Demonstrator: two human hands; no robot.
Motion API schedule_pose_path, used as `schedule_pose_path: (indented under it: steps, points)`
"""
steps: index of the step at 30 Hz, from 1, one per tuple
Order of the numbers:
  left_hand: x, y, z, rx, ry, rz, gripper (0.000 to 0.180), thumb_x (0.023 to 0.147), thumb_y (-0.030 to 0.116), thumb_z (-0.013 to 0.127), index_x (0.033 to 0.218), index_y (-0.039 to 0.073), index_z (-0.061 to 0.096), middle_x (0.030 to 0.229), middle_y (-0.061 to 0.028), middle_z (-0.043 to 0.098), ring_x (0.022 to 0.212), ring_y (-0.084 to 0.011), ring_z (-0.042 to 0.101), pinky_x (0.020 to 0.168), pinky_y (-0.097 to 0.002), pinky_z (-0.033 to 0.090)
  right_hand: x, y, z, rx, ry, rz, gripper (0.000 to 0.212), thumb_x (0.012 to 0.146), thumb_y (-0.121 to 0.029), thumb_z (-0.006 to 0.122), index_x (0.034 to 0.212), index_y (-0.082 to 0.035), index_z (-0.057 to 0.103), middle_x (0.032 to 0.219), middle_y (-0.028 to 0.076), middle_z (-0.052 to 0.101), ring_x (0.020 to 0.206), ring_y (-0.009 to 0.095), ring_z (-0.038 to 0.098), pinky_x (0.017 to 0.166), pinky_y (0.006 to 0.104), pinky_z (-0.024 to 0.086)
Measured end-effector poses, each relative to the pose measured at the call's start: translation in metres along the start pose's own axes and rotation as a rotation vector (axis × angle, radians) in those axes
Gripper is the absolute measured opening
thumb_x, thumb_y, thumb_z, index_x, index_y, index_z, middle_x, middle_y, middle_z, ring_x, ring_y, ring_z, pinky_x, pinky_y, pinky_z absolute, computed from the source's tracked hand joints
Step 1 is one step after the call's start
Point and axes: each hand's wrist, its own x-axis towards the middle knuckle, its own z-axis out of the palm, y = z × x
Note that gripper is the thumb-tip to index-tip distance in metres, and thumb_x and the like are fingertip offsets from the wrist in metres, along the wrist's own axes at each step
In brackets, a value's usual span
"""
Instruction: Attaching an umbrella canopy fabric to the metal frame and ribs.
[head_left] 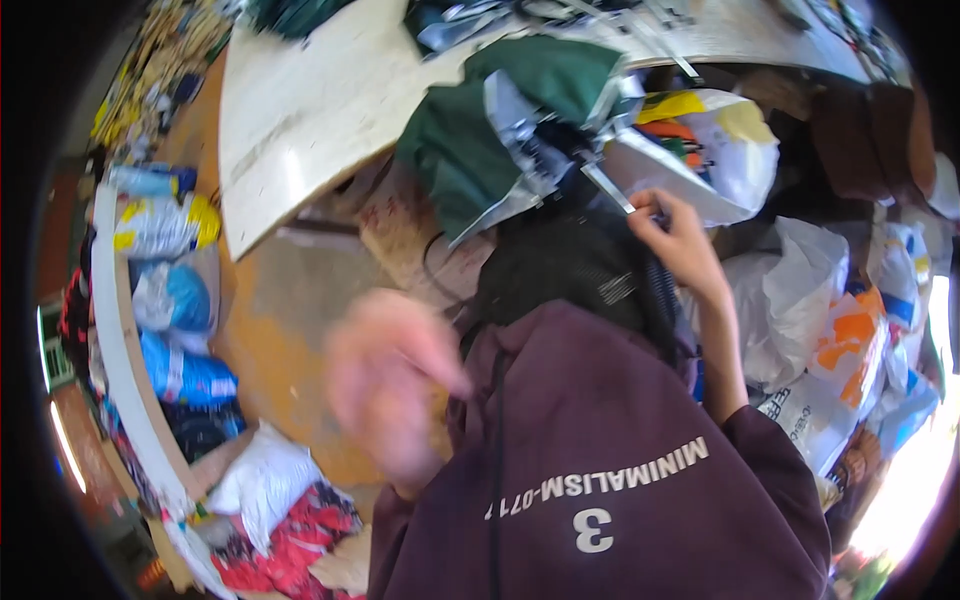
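Observation:
My right hand (677, 240) is closed, its thumb and fingers pinched at the end of a narrow silvery strip (606, 188). The strip runs up to a bundle of dark green fabric (450, 150) with shiny grey pieces (515, 110), which hangs over the table edge toward my lap. Black mesh fabric (560, 265) lies across my lap below it. My left hand (390, 375) is raised in front of my body on the left, apart from the cloth. Motion smears its fingers, so their shape cannot be made out.
A white table (300, 110) stretches ahead, with more dark fabric and silvery strips (660, 40) along its far side. Stuffed plastic bags (785, 300) crowd the right. At left, a shelf holds packed bags (185, 370), with red cloth (290, 545) near its lower end.

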Motion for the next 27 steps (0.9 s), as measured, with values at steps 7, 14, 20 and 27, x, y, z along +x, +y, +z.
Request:
schedule_pose_path:
  steps: [7, 14, 20, 27]
  points:
    - [-0.045, 0.015, 0.022, 0.213, -0.046, 0.026, 0.027, 0.089, 0.013, 0.052, 0.11, 0.002, 0.064, 0.095, -0.0085, 0.063, 0.073, -0.0148, 0.053, 0.069, -0.0263, 0.044, 0.001, 0.003, 0.004, -0.017, 0.089, 0.011, 0.017, 0.092, -0.014, 0.059, 0.099, 0.0, 0.063, 0.086, 0.002, 0.059, 0.079, 0.01, 0.05, 0.075, 0.0208, 0.039]
    - [-0.053, 0.009, 0.051, 0.301, -0.244, 0.088, 0.023, 0.082, 0.012, 0.055, 0.103, 0.005, 0.063, 0.091, -0.0068, 0.061, 0.073, -0.0167, 0.053, 0.07, -0.0285, 0.043, 0.001, 0.007, 0.008, -0.003, 0.084, 0.024, 0.016, 0.091, -0.014, 0.059, 0.1, -0.001, 0.063, 0.086, 0.002, 0.059, 0.078, 0.009, 0.05, 0.074, 0.02, 0.038]
    - [-0.043, 0.008, 0.05, 0.389, -0.411, 0.165, 0.021, 0.077, 0.011, 0.057, 0.097, 0.007, 0.062, 0.088, -0.0053, 0.06, 0.072, -0.0183, 0.053, 0.071, -0.0303, 0.043, 0.0, 0.008, 0.006, -0.013, 0.078, 0.037, 0.015, 0.091, -0.013, 0.059, 0.1, -0.001, 0.064, 0.084, 0.001, 0.058, 0.077, 0.009, 0.049, 0.073, 0.0198, 0.038]
    - [-0.034, 0.0, 0.063, 0.503, -0.599, 0.249, 0.019, 0.071, 0.01, 0.06, 0.09, 0.009, 0.061, 0.085, -0.0036, 0.058, 0.072, -0.0201, 0.052, 0.072, -0.0325, 0.043, -0.003, 0.006, 0.008, 0.003, 0.077, 0.026, 0.014, 0.091, -0.012, 0.059, 0.099, -0.002, 0.064, 0.082, 0.001, 0.058, 0.076, 0.008, 0.049, 0.071, 0.0199, 0.037]
